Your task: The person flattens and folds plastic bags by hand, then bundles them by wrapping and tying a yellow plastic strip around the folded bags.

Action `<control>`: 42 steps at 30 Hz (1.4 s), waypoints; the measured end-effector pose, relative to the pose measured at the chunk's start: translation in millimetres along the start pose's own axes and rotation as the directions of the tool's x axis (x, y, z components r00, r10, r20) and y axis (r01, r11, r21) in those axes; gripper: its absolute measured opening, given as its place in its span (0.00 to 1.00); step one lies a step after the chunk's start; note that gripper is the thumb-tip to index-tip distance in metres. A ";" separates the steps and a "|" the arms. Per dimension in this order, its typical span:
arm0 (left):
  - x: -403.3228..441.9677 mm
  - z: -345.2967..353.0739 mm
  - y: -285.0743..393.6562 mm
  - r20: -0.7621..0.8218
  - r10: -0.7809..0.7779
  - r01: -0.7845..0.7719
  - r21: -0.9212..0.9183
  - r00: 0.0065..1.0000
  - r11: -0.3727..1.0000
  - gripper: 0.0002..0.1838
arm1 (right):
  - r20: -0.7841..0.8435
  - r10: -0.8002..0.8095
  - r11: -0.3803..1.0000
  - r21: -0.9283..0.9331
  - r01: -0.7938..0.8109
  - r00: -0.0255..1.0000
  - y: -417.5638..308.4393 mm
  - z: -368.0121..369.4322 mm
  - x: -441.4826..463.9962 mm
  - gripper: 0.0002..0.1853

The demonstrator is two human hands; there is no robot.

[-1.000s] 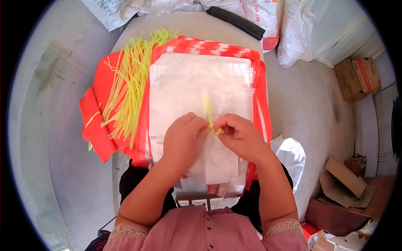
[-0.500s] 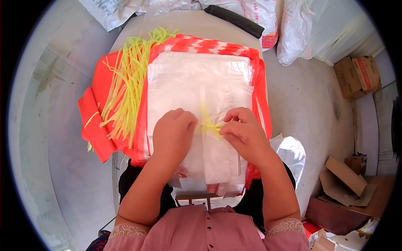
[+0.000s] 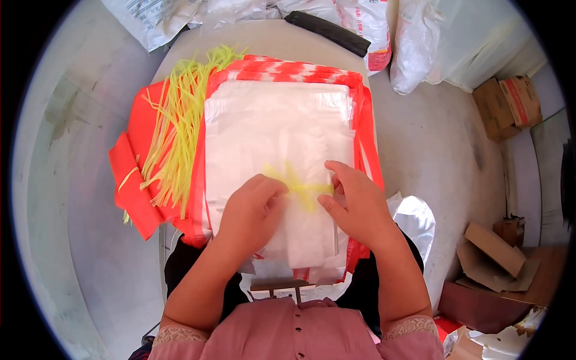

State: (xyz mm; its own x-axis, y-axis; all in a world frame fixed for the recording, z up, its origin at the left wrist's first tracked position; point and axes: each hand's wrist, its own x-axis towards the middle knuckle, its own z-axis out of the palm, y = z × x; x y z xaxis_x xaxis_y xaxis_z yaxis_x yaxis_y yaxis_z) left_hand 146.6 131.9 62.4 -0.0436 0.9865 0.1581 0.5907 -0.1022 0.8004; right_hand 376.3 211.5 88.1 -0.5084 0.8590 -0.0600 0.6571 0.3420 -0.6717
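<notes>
A thin yellow strip (image 3: 298,186) is tied across a folded bundle of clear plastic (image 3: 311,243), its ends spread out and blurred. The bundle rests on a stack of whitish clear plastic sheets or bags (image 3: 258,120). My left hand (image 3: 255,207) is beside the strip's left side, fingers loosely curled, with nothing visible in them. On the other side, my right hand (image 3: 355,201) has thumb and forefinger apart close to the strip's right end. Red-and-white material (image 3: 288,67) lies under the stack.
A bunch of yellow strips (image 3: 180,132) lies left of the stack over red material, near a tied red roll (image 3: 133,186). A black roll (image 3: 327,33) sits at the table's far edge. White sacks (image 3: 414,48) stand behind; cardboard boxes (image 3: 507,108) are on the right.
My fingers were pinching the yellow strip between both hands; now the right fingers have parted and the strip's ends fan out over the bundle. The view has shifted slightly.
</notes>
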 end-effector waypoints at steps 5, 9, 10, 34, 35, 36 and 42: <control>-6.6 -7.7 7.1 0.134 -0.141 0.164 -0.180 0.981 0.970 0.16 | 0.059 0.120 0.828 0.546 -0.132 0.991 -9.8 -0.8 -4.6 0.29; -11.8 -7.1 9.2 0.305 -0.324 0.431 -0.777 0.895 0.459 0.26 | 0.032 -0.151 0.484 0.874 0.046 0.988 -20.0 3.9 -8.8 0.29; -12.0 -6.3 12.6 0.380 -0.349 0.459 -0.870 0.857 0.181 0.28 | -0.007 -0.196 0.492 0.864 0.105 0.981 -18.0 6.3 -7.9 0.29; -12.9 12.1 9.1 0.584 -0.244 0.633 -0.716 0.774 0.293 0.27 | -0.049 0.248 0.184 0.983 0.003 0.967 3.4 15.1 15.3 0.28; -13.4 11.5 8.0 0.593 -0.245 0.641 -0.710 0.767 0.291 0.26 | -0.122 0.234 0.204 0.976 0.074 0.964 -0.1 14.6 17.4 0.29; -12.7 9.2 8.5 0.611 -0.239 0.656 -0.691 0.755 0.305 0.25 | -0.193 0.219 0.223 0.964 0.144 0.956 -1.8 13.6 19.2 0.31; -13.4 1.9 10.4 0.625 -0.198 0.630 -0.605 0.755 0.488 0.21 | 0.019 0.164 -0.150 0.989 0.006 0.986 28.5 10.4 29.3 0.42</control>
State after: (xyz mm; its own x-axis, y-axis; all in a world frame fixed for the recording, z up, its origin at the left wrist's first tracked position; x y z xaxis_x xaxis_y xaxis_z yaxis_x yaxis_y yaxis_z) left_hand 154.8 117.9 67.4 0.3539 0.8449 -0.4012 -0.2264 0.4936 0.8397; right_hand 374.4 242.5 59.5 -0.4044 0.8960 -0.1836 -0.6518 -0.4232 -0.6294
